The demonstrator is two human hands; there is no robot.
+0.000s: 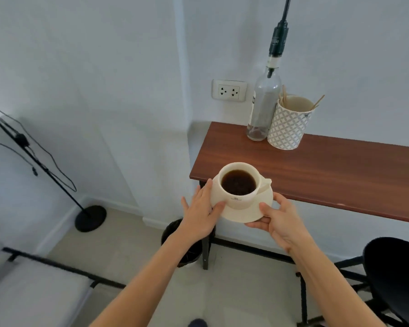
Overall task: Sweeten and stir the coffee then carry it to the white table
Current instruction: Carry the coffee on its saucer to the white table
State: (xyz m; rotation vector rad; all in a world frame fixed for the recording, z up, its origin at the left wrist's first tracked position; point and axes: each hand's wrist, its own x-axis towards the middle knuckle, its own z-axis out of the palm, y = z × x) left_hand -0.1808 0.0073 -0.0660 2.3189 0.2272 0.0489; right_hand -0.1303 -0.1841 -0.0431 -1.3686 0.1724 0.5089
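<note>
A cream cup (242, 197) full of dark coffee (238, 181) stands on a cream saucer (248, 212). Both of my hands hold the saucer in the air over the front left corner of the brown wooden table (328, 171). My left hand (202, 212) grips the saucer's left rim, thumb on top. My right hand (278, 219) grips its right front rim, fingers underneath. The cup's handle points right, away from me.
At the back of the wooden table stand a clear glass bottle (262, 107) and a patterned holder (289, 123) with wooden stirrers. A black bin (184, 244) sits under the table corner, a black stool (394, 277) at right, a lamp stand (90, 218) at left, a white surface (33, 291) at lower left.
</note>
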